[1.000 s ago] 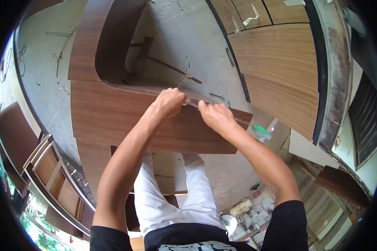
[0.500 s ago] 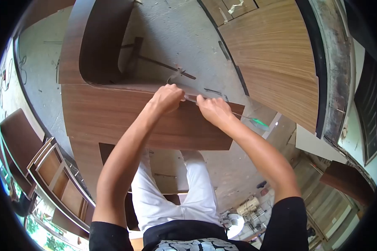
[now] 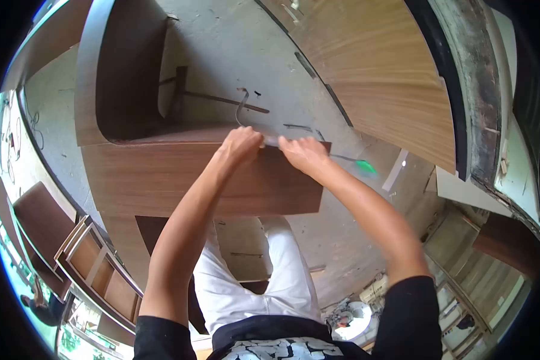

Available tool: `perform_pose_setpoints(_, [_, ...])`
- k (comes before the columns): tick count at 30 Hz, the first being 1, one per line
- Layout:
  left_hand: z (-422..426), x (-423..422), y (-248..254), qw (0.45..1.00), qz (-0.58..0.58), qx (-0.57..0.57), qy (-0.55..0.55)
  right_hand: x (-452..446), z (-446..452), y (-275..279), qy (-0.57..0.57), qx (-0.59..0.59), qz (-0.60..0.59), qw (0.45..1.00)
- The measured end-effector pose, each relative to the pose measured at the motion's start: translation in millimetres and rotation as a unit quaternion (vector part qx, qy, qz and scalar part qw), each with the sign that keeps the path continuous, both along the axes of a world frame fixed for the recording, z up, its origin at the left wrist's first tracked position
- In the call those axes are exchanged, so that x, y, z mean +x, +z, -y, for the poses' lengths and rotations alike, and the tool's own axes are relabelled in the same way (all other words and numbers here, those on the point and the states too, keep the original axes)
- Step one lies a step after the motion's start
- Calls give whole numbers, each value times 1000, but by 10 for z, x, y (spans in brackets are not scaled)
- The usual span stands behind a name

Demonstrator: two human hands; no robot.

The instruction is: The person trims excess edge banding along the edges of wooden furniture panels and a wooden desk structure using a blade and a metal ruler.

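Both of my hands are at the upper edge of a brown wood-grain panel point(image 3: 162, 174), which joins a curved brown piece point(image 3: 129, 72). My left hand point(image 3: 244, 143) is closed around the far part of a slim metal tool, lying over the edge. Just beside it, my right hand point(image 3: 304, 153) grips the same tool along its shaft. The tool's green handle point(image 3: 366, 167) sticks out to the right, smeared by motion. A thin curled strip point(image 3: 240, 107) rises beyond my left hand; whether the fingers touch it is hidden. The tool's shaft is mostly covered by my fists.
Dark bars point(image 3: 222, 101) and small scraps lie on the grey floor beyond. A large wood-grain panel point(image 3: 378, 78) is at upper right. Wooden frames point(image 3: 99, 270) lean at left, near another person point(image 3: 45, 306). A round white object point(image 3: 354, 318) sits at lower right.
The view has shifted. Against the panel, my hands and the tool have moved right along its edge, closer to the right corner. The curled strip stands out more clearly.
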State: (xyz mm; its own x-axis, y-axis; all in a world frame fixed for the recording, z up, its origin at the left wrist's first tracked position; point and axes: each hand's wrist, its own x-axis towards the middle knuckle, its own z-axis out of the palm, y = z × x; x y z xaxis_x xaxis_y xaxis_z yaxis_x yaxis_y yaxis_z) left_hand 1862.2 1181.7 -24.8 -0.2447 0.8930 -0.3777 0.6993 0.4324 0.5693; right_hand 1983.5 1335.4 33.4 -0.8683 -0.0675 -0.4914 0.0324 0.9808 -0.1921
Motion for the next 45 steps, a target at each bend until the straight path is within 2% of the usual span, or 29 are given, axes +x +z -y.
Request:
perform_pose_setpoints(1, [-131,10,67,1000,-3,-17,-6,7,4,-93,-10,-1,-21,1000])
perform_pose_setpoints(2, [-196,-28,137,999,9,-44,-24,29,-47,-178,36,23,-18,999])
perform_pose_setpoints(4, [-247,25,159,999,36,-7,-23,107,-119,61,41,23,-4,999])
perform_pose_setpoints(5, [-295,102,181,999,35,-25,-14,141,-204,117,36,20,-12,999])
perform_pose_setpoints(7, [-375,183,295,999,16,-28,-3,262,-193,147,26,27,-23,999])
perform_pose_setpoints(9, [-294,218,201,1000,13,4,3,216,-201,161,52,40,-54,996])
perform_pose_setpoints(10, [-240,257,262,998,24,4,50,161,-189,252,69,45,-17,996])
perform_pose_setpoints(12, [-142,253,396,987,54,34,147,158,-218,261,64,35,-22,997])
perform_pose_setpoints(14, [-21,195,417,984,30,20,175,138,-263,258,63,29,-24,997])
perform_pose_setpoints(15, [14,128,482,986,33,-62,150,128,-307,252,52,10,-28,998])
perform_pose_setpoints(16, [76,145,483,986,36,-64,153,134,-335,254,41,-10,-31,999])
perform_pose_setpoints(18, [174,157,448,991,1,-8,134,179,-329,202,23,-38,-52,998])
perform_pose_setpoints(23, [139,191,378,988,-27,35,147,301,-228,220,13,35,-95,995])
perform_pose_setpoints(25, [10,275,531,974,4,71,214,375,-195,194,8,31,-88,996])
perform_pose_setpoints(26, [0,347,391,967,18,139,212,365,-209,183,0,24,-93,995])
perform_pose_setpoints(28, [-79,418,317,973,66,139,170,327,-219,190,21,42,-95,994])
perform_pose_setpoints(31, [-71,393,224,960,73,187,195,345,-195,190,34,52,-93,994])
perform_pose_setpoints(39, [-164,493,175,952,101,132,258,361,-198,31,19,41,-46,998])
perform_pose_setpoints(41, [-230,453,152,976,75,-5,206,366,-216,-135,16,31,-78,996])
perform_pose_setpoints(42, [-281,419,187,974,73,-4,213,325,-278,-103,18,30,-53,998])
perform_pose_setpoints(43, [-258,463,273,973,77,59,210,386,-259,-27,14,23,-15,1000])
perform_pose_setpoints(44, [-272,469,303,967,74,129,207,445,-298,74,-2,14,-48,999])
perform_pose_setpoints(45, [-275,501,295,970,96,115,191,448,-335,158,-19,18,-20,999])
